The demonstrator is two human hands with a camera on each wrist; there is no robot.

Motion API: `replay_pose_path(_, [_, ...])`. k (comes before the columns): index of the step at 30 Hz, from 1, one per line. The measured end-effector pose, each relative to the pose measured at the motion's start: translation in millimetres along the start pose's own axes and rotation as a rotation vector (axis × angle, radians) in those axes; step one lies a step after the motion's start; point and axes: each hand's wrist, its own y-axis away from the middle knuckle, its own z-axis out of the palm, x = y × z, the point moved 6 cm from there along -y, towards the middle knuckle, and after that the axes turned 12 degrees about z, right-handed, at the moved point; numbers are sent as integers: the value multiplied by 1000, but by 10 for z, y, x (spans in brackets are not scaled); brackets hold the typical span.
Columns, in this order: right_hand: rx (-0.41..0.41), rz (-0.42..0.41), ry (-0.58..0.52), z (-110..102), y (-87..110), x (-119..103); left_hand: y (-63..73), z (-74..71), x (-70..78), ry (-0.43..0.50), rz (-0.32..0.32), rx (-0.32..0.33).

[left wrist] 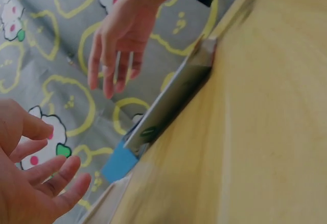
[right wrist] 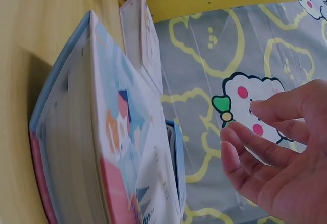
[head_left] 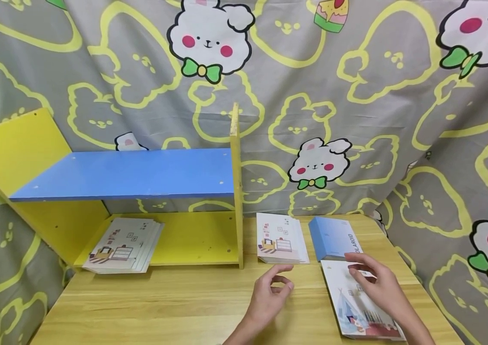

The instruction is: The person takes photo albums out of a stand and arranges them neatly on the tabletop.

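My right hand point(head_left: 379, 287) hovers over a thick book point(head_left: 345, 306) with a tent picture on its cover, fingers loosely bent and nothing between them. In the right wrist view, that hand point(right wrist: 281, 157) is apart from the book point(right wrist: 76, 132), whose page edges face the camera. To its left, my left hand point(head_left: 267, 294) is raised above the table, fingers relaxed and holding nothing. The left wrist view shows both the left hand point(left wrist: 41, 178) and the right hand point(left wrist: 122, 40) empty. Behind the book lies a blue box point(head_left: 330, 235) with "OLAROID" lettering showing.
A pile of white illustrated books point(head_left: 276, 237) lies right of a yellow-sided shelf unit point(head_left: 236, 191) with a blue board point(head_left: 140, 172). Another such pile point(head_left: 119, 244) rests on the unit's bottom, jutting past its front edge. A patterned curtain point(head_left: 296, 100) hangs behind the wooden table point(head_left: 175, 302).
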Motion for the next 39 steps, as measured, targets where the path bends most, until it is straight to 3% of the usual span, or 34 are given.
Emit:
replay_pose_path(7, [-6,28,2,49,-17,-76,-41,-142,20,-8,-34,31])
replay_pose_path(14, [-13,16,-21,133,-18,-190,-61,-243,49,-14,-25,-4])
replay_pose_path(19, [-61,39,-50,228,-35,-196,-55,-313,51,-28,-4,-37])
replay_pose_path(27, [-70,-6,-70,387,-60,-306,-42,-525,71,-50,1,-34])
replay_pose_path(39, [-96,0,-148,634,-113,-465,4,-825,66,-105,7,-28])
